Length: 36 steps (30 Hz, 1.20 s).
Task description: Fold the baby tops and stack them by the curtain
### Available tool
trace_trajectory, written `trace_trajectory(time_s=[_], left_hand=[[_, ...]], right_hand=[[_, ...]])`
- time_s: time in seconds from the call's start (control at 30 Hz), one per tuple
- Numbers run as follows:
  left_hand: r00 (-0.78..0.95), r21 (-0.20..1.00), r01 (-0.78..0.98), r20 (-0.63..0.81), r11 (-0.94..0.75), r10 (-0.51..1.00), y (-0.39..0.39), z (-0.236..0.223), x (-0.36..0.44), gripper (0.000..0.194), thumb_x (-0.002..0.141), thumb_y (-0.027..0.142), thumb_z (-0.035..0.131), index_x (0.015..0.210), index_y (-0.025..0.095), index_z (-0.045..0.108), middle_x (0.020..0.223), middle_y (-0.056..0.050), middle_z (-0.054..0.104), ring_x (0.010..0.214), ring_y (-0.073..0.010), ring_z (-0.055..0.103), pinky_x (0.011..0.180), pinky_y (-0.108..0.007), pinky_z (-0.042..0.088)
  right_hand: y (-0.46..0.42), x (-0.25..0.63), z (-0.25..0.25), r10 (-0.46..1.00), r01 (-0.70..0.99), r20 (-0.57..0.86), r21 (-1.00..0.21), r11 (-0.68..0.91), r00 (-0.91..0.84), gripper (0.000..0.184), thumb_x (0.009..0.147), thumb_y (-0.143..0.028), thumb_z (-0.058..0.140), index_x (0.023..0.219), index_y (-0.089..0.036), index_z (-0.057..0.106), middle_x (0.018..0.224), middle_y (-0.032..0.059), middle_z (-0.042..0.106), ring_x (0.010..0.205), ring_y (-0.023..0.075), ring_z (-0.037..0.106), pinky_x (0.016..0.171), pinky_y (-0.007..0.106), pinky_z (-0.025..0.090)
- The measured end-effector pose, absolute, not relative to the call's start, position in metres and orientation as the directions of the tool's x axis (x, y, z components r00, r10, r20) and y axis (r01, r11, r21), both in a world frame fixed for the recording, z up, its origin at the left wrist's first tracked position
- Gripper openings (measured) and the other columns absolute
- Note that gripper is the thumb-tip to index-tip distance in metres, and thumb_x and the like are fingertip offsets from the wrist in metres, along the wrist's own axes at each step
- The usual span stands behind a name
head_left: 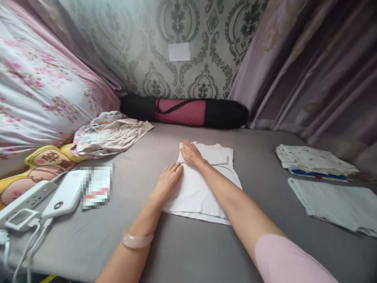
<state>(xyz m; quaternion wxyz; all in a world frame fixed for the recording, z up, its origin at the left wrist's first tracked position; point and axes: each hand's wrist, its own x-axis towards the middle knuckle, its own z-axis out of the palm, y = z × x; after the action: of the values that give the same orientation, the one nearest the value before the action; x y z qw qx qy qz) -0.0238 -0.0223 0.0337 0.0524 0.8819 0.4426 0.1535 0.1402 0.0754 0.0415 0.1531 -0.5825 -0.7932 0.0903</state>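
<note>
At the middle of the grey sheet (123, 251), a white shirt (200, 192) lies partly folded, near part flat. Left hand (170, 179) and right hand (191, 153) rest open on its left side, grasping nothing.

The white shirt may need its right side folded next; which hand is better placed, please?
Right hand, probably: its arm comes from that side; the left hand is farther left, at the shirt.
</note>
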Motion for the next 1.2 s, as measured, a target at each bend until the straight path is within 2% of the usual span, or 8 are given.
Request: trace_trajectory(time_s=[0.17, 0.27, 0.37, 0.53, 0.63, 0.73, 0.97, 1.2], left_hand=[[0.546, 0.248, 0.749, 0.294, -0.615, 0.784, -0.02, 0.03, -0.024, 0.031, 0.098, 0.024, 0.031, 0.122, 0.02, 0.051, 0.135, -0.012, 0.052, 0.132, -0.0267, 0.042, 0.108, -0.047, 0.038], [0.548, 0.252, 0.742, 0.306, -0.622, 0.778, -0.018, 0.029, -0.023, 0.031, 0.097, 0.023, 0.031, 0.12, 0.018, 0.052, 0.132, -0.013, 0.054, 0.129, -0.0278, 0.045, 0.106, -0.047, 0.04], [0.554, 0.259, 0.739, 0.29, -0.622, 0.78, -0.017, 0.029, -0.024, 0.032, 0.097, 0.023, 0.031, 0.121, 0.017, 0.052, 0.133, -0.015, 0.054, 0.125, -0.0286, 0.048, 0.104, -0.047, 0.042], [0.547, 0.281, 0.745, 0.261, -0.605, 0.795, -0.017, 0.028, -0.026, 0.034, 0.098, 0.028, 0.033, 0.123, 0.018, 0.052, 0.138, -0.014, 0.052, 0.127, -0.0278, 0.049, 0.106, -0.046, 0.041], [0.552, 0.288, 0.739, 0.258, -0.609, 0.793, -0.017, 0.027, -0.027, 0.035, 0.098, 0.03, 0.032, 0.123, 0.018, 0.053, 0.139, -0.014, 0.051, 0.127, -0.0278, 0.049, 0.105, -0.046, 0.041], [0.545, 0.286, 0.744, 0.263, -0.604, 0.796, -0.014, 0.024, -0.028, 0.035, 0.098, 0.031, 0.033, 0.122, 0.019, 0.055, 0.137, -0.014, 0.053, 0.125, -0.0274, 0.051, 0.104, -0.045, 0.042], [0.533, 0.409, 0.663, 0.332, -0.628, 0.778, -0.002, 0.017, -0.035, 0.033, 0.094, 0.035, 0.04, 0.116, 0.02, 0.06, 0.131, -0.012, 0.059, 0.119, -0.025, 0.056, 0.102, -0.042, 0.044], [0.46, 0.589, 0.577, 0.339, -0.566, 0.821, 0.004, 0.018, -0.039, 0.033, 0.089, 0.04, 0.044, 0.1, 0.019, 0.067, 0.122, -0.01, 0.065, 0.112, -0.0221, 0.061, 0.101, -0.037, 0.045]], right_hand=[[0.041, 0.16, 0.043, 0.988, 0.961, 0.091, -0.24, 0.14, -0.121, 0.065, 0.097, -0.039, 0.03, 0.149, -0.001, 0.026, 0.158, 0.0156, 0.019, 0.147, 0.0249, 0.01, 0.118, 0.038, 0.005], [0.027, 0.167, 0.038, 1.0, 0.972, 0.03, -0.234, 0.007, 0.0, 0.068, 0.098, -0.044, 0.024, 0.15, 0.0, 0.023, 0.159, 0.0176, 0.015, 0.147, 0.0273, 0.008, 0.117, 0.043, 0.005], [0.026, 0.17, 0.035, 1.0, 0.966, 0.011, -0.259, -0.008, 0.011, 0.068, 0.098, -0.044, 0.02, 0.15, 0.0, 0.021, 0.159, 0.0158, 0.013, 0.147, 0.0262, 0.007, 0.117, 0.044, 0.004], [0.025, 0.194, 0.041, 0.999, 0.942, -0.031, -0.334, 0.018, -0.03, 0.067, 0.098, -0.046, 0.014, 0.151, -0.006, 0.024, 0.159, 0.0124, 0.016, 0.147, 0.0227, 0.009, 0.117, 0.038, 0.007], [0.015, 0.215, 0.043, 0.996, 0.965, 0.031, -0.254, -0.073, 0.084, 0.068, 0.098, -0.045, 0.018, 0.15, -0.001, 0.022, 0.159, 0.0158, 0.015, 0.147, 0.0249, 0.005, 0.117, 0.04, 0.002], [0.005, 0.227, 0.039, 0.992, 0.975, 0.013, -0.191, -0.117, 0.122, 0.069, 0.098, -0.045, 0.02, 0.149, 0.002, 0.023, 0.158, 0.018, 0.018, 0.147, 0.0266, 0.009, 0.117, 0.04, 0.003], [0.004, 0.233, 0.034, 0.995, 0.975, 0.044, -0.208, -0.078, 0.089, 0.067, 0.098, -0.045, 0.023, 0.149, -0.001, 0.028, 0.157, 0.0169, 0.022, 0.146, 0.0258, 0.014, 0.117, 0.039, 0.004], [-0.041, 0.256, 0.046, 0.996, 0.973, -0.016, -0.215, 0.085, -0.09, 0.068, 0.097, -0.048, 0.022, 0.151, -0.007, 0.025, 0.16, 0.0118, 0.011, 0.148, 0.0218, 0.002, 0.119, 0.038, 0.0]])
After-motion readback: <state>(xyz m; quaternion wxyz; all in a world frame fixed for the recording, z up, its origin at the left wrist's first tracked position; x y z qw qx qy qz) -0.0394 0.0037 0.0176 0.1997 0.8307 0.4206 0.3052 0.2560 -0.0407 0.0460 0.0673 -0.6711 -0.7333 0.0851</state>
